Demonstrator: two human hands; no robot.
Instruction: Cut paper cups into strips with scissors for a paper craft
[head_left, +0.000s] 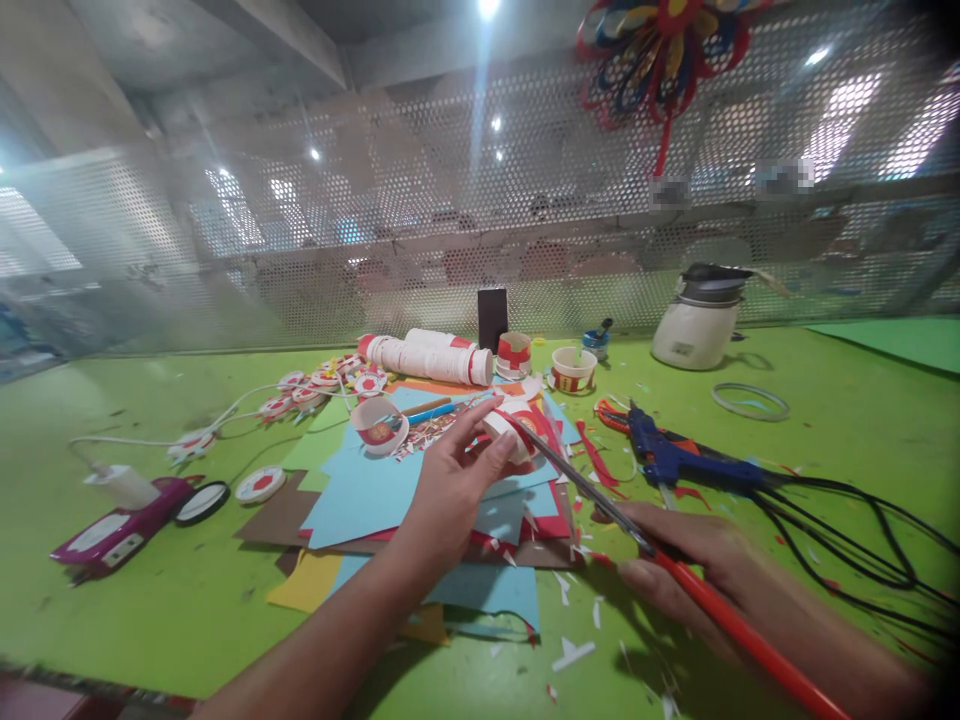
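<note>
Head view: from where I stand, someone holds scissors [694, 587] against a small paper cup [520, 421] above a green desk [247, 625].
Paper cup: red and white, just right of the frame's centre, over stacked coloured sheets [367, 500].
Left hand [448, 490]: centre of the frame, fingers curled and thumb bent in, pinching the cup between them.
Right hand [724, 548]: lower right, wrapped around the red handles; the blade tips meet the cup, though I cannot tell how far they part.
Cutting well: I'd favour short snips, turning the cup towards the blades, left fingertips kept off the cutting line; a light pinch should spare the thin wall from creasing.
</note>
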